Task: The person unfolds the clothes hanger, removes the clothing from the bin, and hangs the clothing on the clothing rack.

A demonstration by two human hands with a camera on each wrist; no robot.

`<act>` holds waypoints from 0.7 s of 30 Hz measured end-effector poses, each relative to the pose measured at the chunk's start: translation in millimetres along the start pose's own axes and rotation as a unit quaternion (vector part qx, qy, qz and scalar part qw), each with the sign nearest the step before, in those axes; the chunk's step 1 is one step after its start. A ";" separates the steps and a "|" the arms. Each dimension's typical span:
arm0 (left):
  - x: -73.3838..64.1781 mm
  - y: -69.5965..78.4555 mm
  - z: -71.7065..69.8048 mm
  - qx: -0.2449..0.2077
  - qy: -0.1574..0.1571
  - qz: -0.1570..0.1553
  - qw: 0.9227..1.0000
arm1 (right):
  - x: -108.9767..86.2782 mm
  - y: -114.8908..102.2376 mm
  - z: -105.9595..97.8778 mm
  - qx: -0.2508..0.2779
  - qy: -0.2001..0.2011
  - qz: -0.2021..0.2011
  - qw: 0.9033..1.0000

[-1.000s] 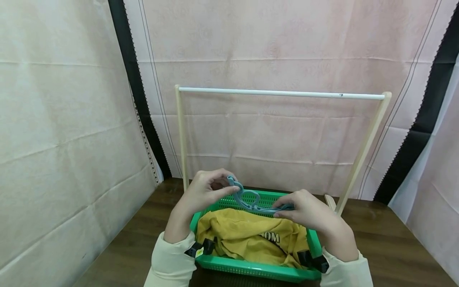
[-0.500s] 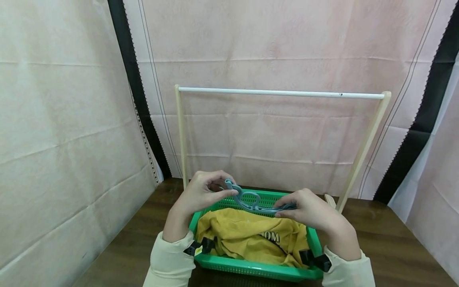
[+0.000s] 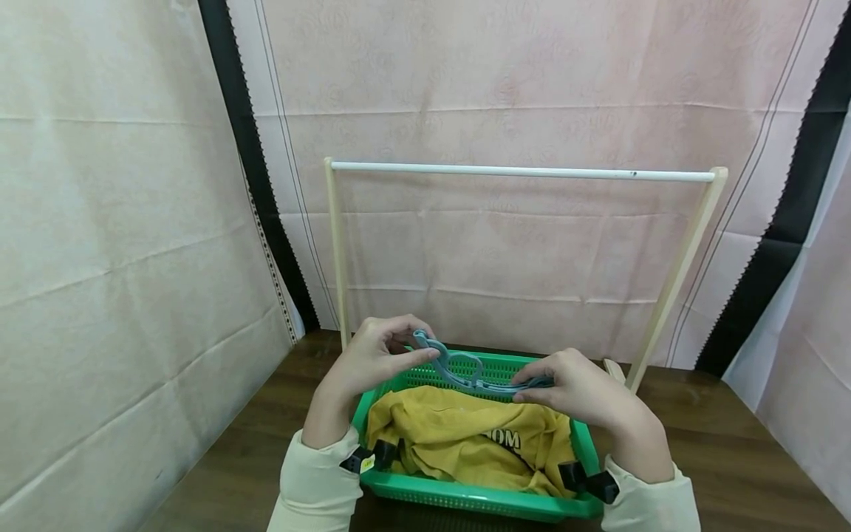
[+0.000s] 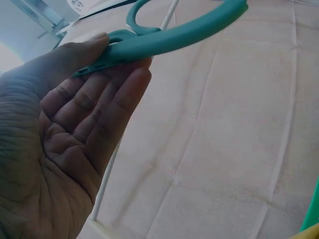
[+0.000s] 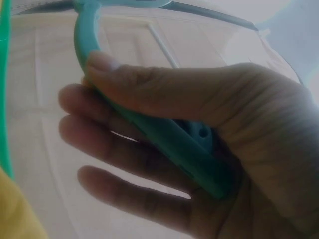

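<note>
A blue-green plastic clothes hanger is held level between both hands, over the back of a green basket. My left hand pinches its left end between thumb and fingers. On the right end, my right hand grips with thumb on top and fingers underneath. The hanger's hook curves up in the middle. In the right wrist view, the hanger's arm runs under the thumb into the palm. Below, a yellow garment with partly visible dark-edged lettering lies crumpled in the basket.
Behind the basket stands a rack with a white horizontal rail and cream posts. All of it rests on a dark wooden table. Pale fabric hangs at the back and sides.
The left end of the hanger dips slightly and shifts a little left. My right hand moves slightly right. Both hands keep their hold.
</note>
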State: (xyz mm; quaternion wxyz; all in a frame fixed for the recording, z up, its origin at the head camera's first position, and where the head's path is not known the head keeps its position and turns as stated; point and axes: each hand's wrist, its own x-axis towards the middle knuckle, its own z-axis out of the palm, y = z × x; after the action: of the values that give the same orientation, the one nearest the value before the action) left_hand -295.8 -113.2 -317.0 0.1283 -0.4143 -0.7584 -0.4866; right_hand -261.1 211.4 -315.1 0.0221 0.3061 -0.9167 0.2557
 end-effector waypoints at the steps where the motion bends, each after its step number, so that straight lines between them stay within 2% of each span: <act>1: -0.2 -0.5 -0.1 0.000 0.000 -0.005 1.000 | -0.4 -0.3 -0.1 -0.003 0.002 0.003 1.000; 8: -1.2 -2.6 -1.9 0.003 -0.005 -0.013 1.000 | -3.5 -5.0 -1.4 -0.040 0.024 0.067 0.997; 13: -3.1 -3.0 -4.0 0.011 -0.005 -0.024 1.000 | -4.8 -5.9 -2.9 -0.048 0.024 0.083 0.995; 16: -2.6 -3.4 -3.8 0.020 -0.009 -0.024 0.999 | -6.1 -5.2 -6.0 -0.050 0.026 0.082 0.995; 21: 0.2 -2.9 -5.6 0.046 -0.021 -0.019 0.999 | -6.9 -1.0 -11.4 -0.012 0.025 0.054 0.998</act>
State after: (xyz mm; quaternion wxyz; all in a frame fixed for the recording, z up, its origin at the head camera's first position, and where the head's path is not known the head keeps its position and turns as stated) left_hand -299.3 -118.4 -315.9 0.1223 -0.4037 -0.7900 -0.4449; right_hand -256.3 220.0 -306.1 0.0351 0.2497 -0.9340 0.2532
